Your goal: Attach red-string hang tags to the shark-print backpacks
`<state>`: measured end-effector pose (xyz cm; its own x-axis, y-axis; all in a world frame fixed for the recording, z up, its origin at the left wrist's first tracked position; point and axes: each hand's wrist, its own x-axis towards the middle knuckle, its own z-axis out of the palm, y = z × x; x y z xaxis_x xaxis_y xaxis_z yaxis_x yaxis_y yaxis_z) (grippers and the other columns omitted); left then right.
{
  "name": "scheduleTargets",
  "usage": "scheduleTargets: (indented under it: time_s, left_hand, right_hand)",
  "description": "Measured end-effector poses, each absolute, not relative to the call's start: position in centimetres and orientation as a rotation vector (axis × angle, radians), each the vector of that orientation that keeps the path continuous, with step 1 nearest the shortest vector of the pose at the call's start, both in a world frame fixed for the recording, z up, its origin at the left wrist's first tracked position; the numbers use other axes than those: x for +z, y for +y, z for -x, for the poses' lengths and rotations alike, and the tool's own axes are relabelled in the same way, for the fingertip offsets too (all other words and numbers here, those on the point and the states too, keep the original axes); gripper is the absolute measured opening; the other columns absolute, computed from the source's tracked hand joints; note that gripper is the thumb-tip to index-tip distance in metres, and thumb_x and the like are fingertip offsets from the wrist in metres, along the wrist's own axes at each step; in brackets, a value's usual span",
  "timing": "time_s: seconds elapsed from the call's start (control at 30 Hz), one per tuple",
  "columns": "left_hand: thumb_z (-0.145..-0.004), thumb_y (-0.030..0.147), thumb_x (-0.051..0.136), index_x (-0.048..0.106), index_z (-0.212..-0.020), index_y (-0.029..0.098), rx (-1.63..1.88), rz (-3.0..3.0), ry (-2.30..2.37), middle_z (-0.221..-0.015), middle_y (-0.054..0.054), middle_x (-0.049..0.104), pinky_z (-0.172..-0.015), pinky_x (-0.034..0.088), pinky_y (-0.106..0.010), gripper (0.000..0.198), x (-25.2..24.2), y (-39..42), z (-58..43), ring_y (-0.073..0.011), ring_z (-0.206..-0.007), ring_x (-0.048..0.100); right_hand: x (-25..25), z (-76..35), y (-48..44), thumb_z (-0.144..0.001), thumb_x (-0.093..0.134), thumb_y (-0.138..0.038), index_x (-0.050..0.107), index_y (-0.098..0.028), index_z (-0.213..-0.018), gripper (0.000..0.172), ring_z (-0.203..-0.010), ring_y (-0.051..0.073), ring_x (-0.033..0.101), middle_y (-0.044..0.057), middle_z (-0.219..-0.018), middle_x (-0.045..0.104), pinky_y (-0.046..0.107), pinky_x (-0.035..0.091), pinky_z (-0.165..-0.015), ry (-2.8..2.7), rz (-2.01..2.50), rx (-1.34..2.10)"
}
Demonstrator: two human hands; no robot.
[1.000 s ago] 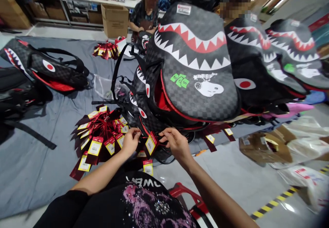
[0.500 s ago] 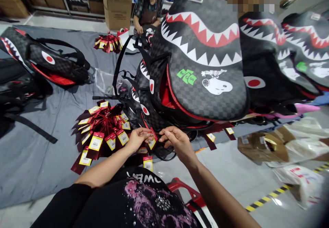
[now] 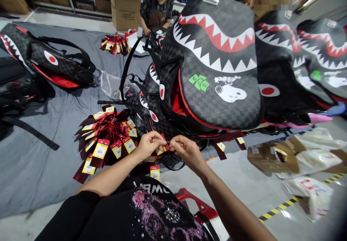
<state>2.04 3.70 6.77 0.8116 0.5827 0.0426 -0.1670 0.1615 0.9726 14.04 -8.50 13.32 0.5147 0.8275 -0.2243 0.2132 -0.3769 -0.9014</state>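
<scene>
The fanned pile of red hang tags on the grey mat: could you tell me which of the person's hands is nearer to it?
Left. The left hand is just right of the pile of red hang tags; the right hand lies farther right.

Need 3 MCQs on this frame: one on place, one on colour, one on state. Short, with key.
1. Where does the heap of red hang tags with yellow labels lie relative to the left hand?
A. To its left on the grey cloth
B. On top of the backpack
C. Inside the cardboard box

2. What colour are the banknote patches on the nearest grey checkered shark-mouth backpack?
A. Blue
B. Green
C. Orange

3. How do the left hand and right hand stand?
A. Both flat and open on the floor
B. One raised overhead
C. Both in a pinching grip on a small red hang tag between them

Key: 1 A, the heap sits left of the hand; 2 B, the patches are bright green; 3 C, fingertips of both meet at the tag.
</scene>
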Motion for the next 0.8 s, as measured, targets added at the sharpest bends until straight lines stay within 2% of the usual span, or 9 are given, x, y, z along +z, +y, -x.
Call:
scheduleTargets:
  time_s: [0.07,0.2,0.27,0.4,0.47,0.57,0.6,0.7,0.8]
  left_hand:
    - [-0.08,0.045,0.069,0.067,-0.075,0.016,0.551,-1.418,0.347,-0.06,0.0,0.065,-0.053,0.047,-0.022,0.03,7.0,3.7,-1.9,-0.0101,-0.052,0.059]
    - [-0.08,0.04,0.07,0.072,-0.074,0.02,0.569,-1.615,0.288,-0.071,-0.003,0.069,-0.07,0.049,-0.026,0.021,7.2,4.1,-1.7,-0.0137,-0.068,0.061]
    - [-0.083,0.04,0.067,0.073,-0.075,0.021,0.578,-1.672,0.281,-0.074,-0.003,0.069,-0.073,0.049,-0.027,0.022,7.1,4.2,-1.6,-0.0147,-0.071,0.061]
    - [-0.085,0.039,0.065,0.074,-0.079,0.021,0.626,-1.727,0.352,-0.093,-0.006,0.067,-0.086,0.047,-0.03,0.02,6.8,4.2,-1.3,-0.0179,-0.091,0.062]
    - [-0.085,0.037,0.065,0.073,-0.079,0.021,0.613,-1.725,0.378,-0.089,-0.005,0.067,-0.084,0.047,-0.028,0.019,6.8,4.1,-1.2,-0.0167,-0.088,0.062]
    - [-0.09,0.034,0.059,0.071,-0.081,0.019,0.543,-1.667,0.366,-0.065,0.001,0.064,-0.065,0.049,-0.023,0.021,6.8,3.8,-1.4,-0.011,-0.061,0.061]
    - [-0.09,0.034,0.058,0.071,-0.084,0.019,0.523,-1.639,0.353,-0.063,0.002,0.065,-0.061,0.049,-0.022,0.021,6.8,3.7,-1.5,-0.0102,-0.056,0.06]
    - [-0.088,0.03,0.06,0.07,-0.098,0.018,0.484,-1.565,0.3,-0.077,-0.001,0.073,-0.063,0.052,-0.022,0.019,6.9,3.2,-1.7,-0.0115,-0.063,0.066]
    - [-0.087,0.027,0.06,0.073,-0.096,0.018,0.479,-1.531,0.275,-0.082,-0.003,0.075,-0.064,0.053,-0.023,0.018,6.9,3.1,-1.8,-0.0121,-0.065,0.067]
  right_hand:
    - [13.4,-14.2,-8.6,-0.08,0.061,-0.045,0.061,-0.02,-0.076,0.025,-0.056,0.012,0.051,-0.001,-0.061,0.058,0.023,0.04,-0.051,-0.938,1.9,0.848]
    - [13.6,-14.3,-8.7,-0.083,0.057,-0.037,0.062,-0.02,-0.073,0.02,-0.055,0.01,0.044,-0.003,-0.059,0.051,0.022,0.034,-0.05,-1.069,1.933,0.816]
    - [13.5,-14.3,-8.7,-0.084,0.055,-0.033,0.061,-0.02,-0.072,0.019,-0.058,0.011,0.045,-0.003,-0.062,0.053,0.023,0.035,-0.053,-1.109,1.945,0.8]
    - [13.0,-14.4,-8.7,-0.086,0.049,-0.031,0.06,-0.021,-0.074,0.019,-0.064,0.013,0.051,-0.001,-0.067,0.057,0.024,0.041,-0.059,-1.138,1.958,0.776]
    - [12.9,-14.5,-8.7,-0.086,0.047,-0.03,0.06,-0.021,-0.075,0.019,-0.065,0.013,0.053,-0.001,-0.069,0.059,0.024,0.043,-0.062,-1.141,1.965,0.766]
    - [12.8,-14.8,-8.8,-0.085,0.048,-0.028,0.06,-0.022,-0.075,0.017,-0.065,0.014,0.056,0.0,-0.069,0.06,0.025,0.045,-0.062,-1.144,1.977,0.756]
    - [12.8,-14.8,-8.9,-0.085,0.048,-0.028,0.06,-0.022,-0.075,0.017,-0.065,0.014,0.057,0.0,-0.069,0.061,0.025,0.045,-0.062,-1.144,1.98,0.753]
    - [12.8,-15.1,-8.9,-0.086,0.048,-0.029,0.061,-0.022,-0.077,0.017,-0.066,0.015,0.059,0.0,-0.069,0.063,0.025,0.047,-0.062,-1.14,1.98,0.741]
    - [12.9,-15.2,-9.0,-0.087,0.048,-0.03,0.06,-0.022,-0.078,0.018,-0.065,0.015,0.06,0.001,-0.071,0.063,0.026,0.049,-0.063,-1.137,1.975,0.711]
